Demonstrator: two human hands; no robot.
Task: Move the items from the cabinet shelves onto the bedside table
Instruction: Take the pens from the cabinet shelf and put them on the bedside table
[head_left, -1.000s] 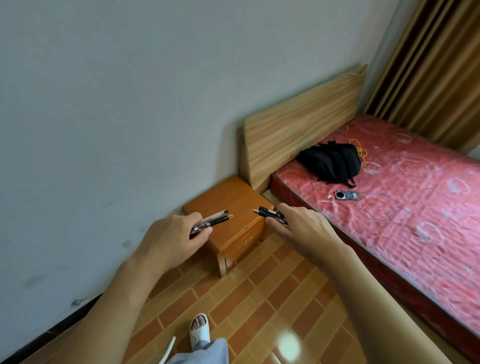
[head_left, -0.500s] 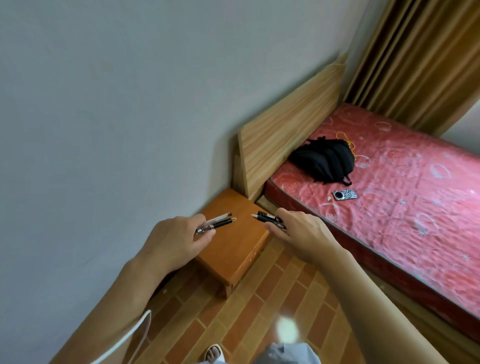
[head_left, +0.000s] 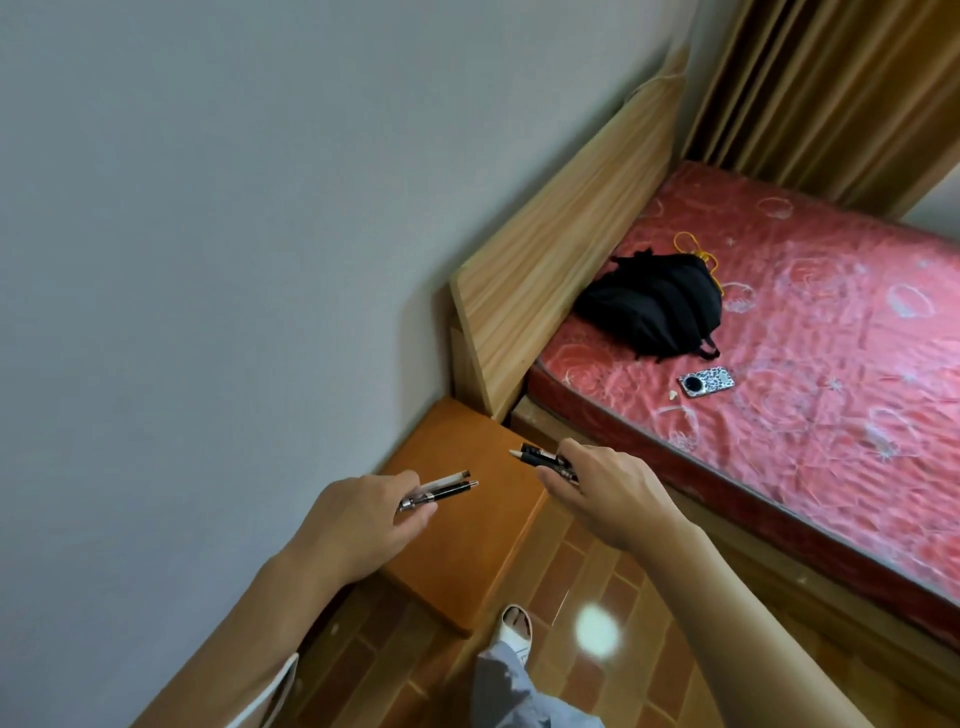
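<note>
Orange bedside table (head_left: 457, 551) below; both hands grip black/silver pens (head_left: 441, 488).

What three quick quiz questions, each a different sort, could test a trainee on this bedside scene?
1. True or false: the bedside table top already has pens lying on it.
2. Which hand holds the pens with a pale tip showing? A) left hand B) right hand
3. Fill in: the phone lies on the ____ beside the black backpack.

Key: 1 false, both bunches of pens are gripped above it; 2 B; 3 red mattress.
</note>
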